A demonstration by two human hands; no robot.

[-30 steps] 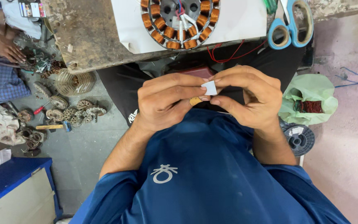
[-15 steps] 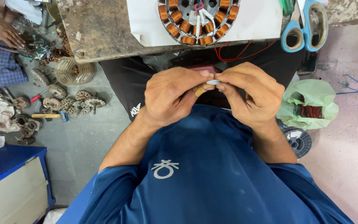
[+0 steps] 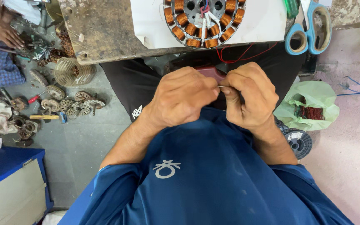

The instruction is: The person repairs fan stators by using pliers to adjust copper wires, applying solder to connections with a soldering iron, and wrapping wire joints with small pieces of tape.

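My left hand (image 3: 184, 98) and my right hand (image 3: 248, 96) are pressed together over my lap, just below the table edge. Their fingertips pinch one small white piece (image 3: 221, 87), of which only a thin sliver shows between them. A dark red object (image 3: 210, 72) lies partly hidden behind my knuckles. Above, on white paper (image 3: 155, 21) on the worn table (image 3: 96, 29), sits a round motor stator (image 3: 205, 18) with copper coils. Red wires (image 3: 238, 56) hang from it over the table edge.
Blue-handled scissors (image 3: 311, 29) lie at the table's right. A green bag (image 3: 309, 106) with a red coil and a wire spool (image 3: 298, 141) sit on the floor at right. Metal parts (image 3: 67, 104) and a wire basket (image 3: 73, 71) litter the left floor. Another person's hand (image 3: 7, 33) works far left.
The white piece, plainly visible a second ago, is now nearly covered by my closing fingers. My hands have drawn closer together, with my view shifted slightly.
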